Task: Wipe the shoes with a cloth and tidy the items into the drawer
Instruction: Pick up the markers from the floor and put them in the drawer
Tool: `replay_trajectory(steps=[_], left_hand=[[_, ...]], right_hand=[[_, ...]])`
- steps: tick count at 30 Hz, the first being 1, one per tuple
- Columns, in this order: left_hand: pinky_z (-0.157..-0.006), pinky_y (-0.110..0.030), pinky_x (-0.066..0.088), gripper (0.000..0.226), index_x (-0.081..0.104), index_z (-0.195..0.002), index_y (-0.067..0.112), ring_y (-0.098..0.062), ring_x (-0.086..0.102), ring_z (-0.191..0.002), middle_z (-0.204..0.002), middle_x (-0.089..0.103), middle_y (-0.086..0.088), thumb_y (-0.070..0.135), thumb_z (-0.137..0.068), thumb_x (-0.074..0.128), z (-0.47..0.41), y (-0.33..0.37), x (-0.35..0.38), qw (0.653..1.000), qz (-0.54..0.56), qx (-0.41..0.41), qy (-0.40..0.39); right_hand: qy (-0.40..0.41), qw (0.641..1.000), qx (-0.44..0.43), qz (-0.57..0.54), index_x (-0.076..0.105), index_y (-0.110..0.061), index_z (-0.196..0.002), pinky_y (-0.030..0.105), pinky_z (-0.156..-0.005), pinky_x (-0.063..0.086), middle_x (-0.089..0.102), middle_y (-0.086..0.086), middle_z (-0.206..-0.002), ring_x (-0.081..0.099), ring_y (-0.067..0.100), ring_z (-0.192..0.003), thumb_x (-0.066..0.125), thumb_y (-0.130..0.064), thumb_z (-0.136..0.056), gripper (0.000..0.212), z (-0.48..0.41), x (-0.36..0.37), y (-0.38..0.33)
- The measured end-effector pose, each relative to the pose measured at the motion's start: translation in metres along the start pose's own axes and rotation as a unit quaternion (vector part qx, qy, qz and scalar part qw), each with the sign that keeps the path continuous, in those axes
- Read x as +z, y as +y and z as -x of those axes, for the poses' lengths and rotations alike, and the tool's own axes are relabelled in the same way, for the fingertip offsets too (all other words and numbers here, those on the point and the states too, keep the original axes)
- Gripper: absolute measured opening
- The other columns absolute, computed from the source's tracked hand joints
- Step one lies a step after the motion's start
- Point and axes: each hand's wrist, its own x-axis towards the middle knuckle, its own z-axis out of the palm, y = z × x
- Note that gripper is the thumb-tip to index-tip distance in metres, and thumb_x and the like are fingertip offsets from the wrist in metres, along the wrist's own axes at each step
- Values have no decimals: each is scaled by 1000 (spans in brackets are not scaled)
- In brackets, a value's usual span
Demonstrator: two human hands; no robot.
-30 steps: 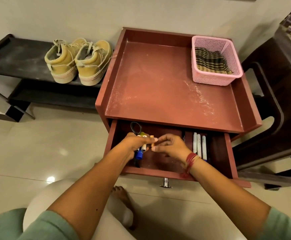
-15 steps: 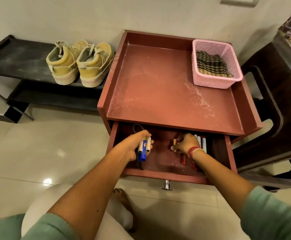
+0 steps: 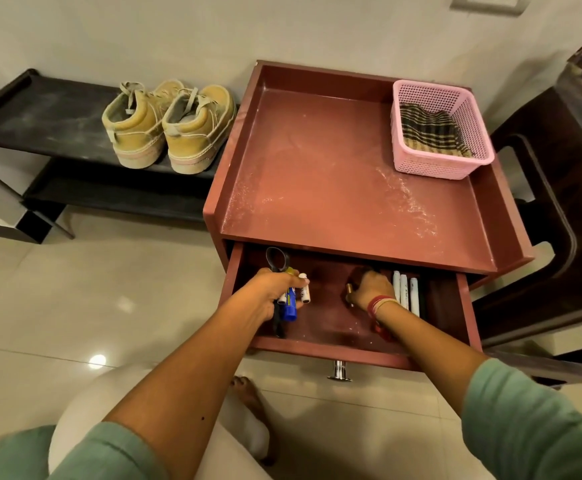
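The reddish drawer (image 3: 352, 355) of the small cabinet stands pulled out. My left hand (image 3: 269, 289) is over its left part, shut on a bundle of markers (image 3: 291, 301), with black scissors (image 3: 277, 259) sticking out behind. My right hand (image 3: 369, 289) is down inside the drawer's middle, closed around a small brownish pen-like item (image 3: 349, 291). Three white markers (image 3: 405, 292) lie side by side just right of it. A pair of tan shoes (image 3: 168, 128) sits on the black rack. The checked cloth (image 3: 428, 131) lies in the pink basket (image 3: 435, 168).
The cabinet's red tray top (image 3: 334, 174) carries only the basket at its back right. A black shoe rack (image 3: 47, 116) stands to the left, a dark wooden chair (image 3: 559, 209) to the right. The drawer's metal knob (image 3: 340, 370) sticks out toward me. A bare foot (image 3: 251, 396) rests on the tiled floor.
My right hand has moved away from the left hand to the right and deeper into the drawer, toward the white markers. My left hand still grips its bundle.
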Motion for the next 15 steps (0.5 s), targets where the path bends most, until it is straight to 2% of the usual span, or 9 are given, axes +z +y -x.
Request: replay_trajectory(steps=[1, 3, 5, 8, 11, 13, 15], left_hand=[[-51, -31, 54, 18, 60, -94, 7, -18, 64, -71, -85, 64, -10, -2, -82, 70, 0, -1, 0, 1000, -1, 2, 2], [-52, -31, 55, 20, 60, -91, 8, -19, 64, -72, -88, 64, -11, -2, -80, 72, 0, -1, 2, 1000, -6, 6, 3], [-50, -30, 55, 22, 60, -91, 7, -20, 64, -72, -88, 65, -12, -2, -78, 74, 1, -2, 3, 1000, -8, 8, 1], [-48, -29, 55, 32, 60, -101, 4, -21, 65, -72, -91, 66, -14, -1, -74, 78, 0, -3, 5, 1000, -13, 15, 4], [-56, -32, 56, 45, 59, -112, 2, -25, 67, -78, -101, 67, -17, 1, -72, 80, -3, -5, 5, 999, -19, 22, 13], [-55, -30, 56, 36, 62, -106, 2, -23, 66, -74, -93, 67, -14, 2, -75, 78, -3, -7, 6, 999, -17, 28, -2], [-52, -29, 55, 18, 63, -95, 4, -19, 63, -66, -81, 64, -11, 8, -81, 74, -1, -7, 10, 999, -31, 31, -22]], right_hand=[[-6, 999, -5, -32, 64, -5, -98, 32, -82, 50, 66, 15, -101, 63, 30, -95, 67, -27, -80, 29, 2, -1, 0], [-53, 979, -13, -198, 65, -10, -81, 29, -70, 54, 66, 11, -79, 65, 16, -67, 74, -17, -77, 12, 13, -6, -6], [-135, 918, -10, -374, 63, -9, -78, 18, -56, 54, 63, 7, -68, 60, 4, -50, 73, -5, -77, 11, 31, -11, -18], [-188, 860, 7, -474, 61, -7, -83, 16, -52, 53, 64, 7, -72, 62, 5, -53, 68, 4, -78, 14, 51, -16, -32], [-214, 822, 25, -527, 56, -8, -92, 21, -58, 56, 63, 11, -79, 64, 12, -63, 63, 10, -80, 22, 55, -18, -35], [-232, 812, 19, -535, 54, -9, -98, 24, -64, 56, 64, 12, -81, 64, 15, -69, 64, 12, -78, 30, 58, -19, -35], [-233, 821, 1, -521, 53, -11, -100, 27, -69, 56, 65, 11, -80, 65, 15, -67, 67, 11, -76, 34, 61, -17, -34]])
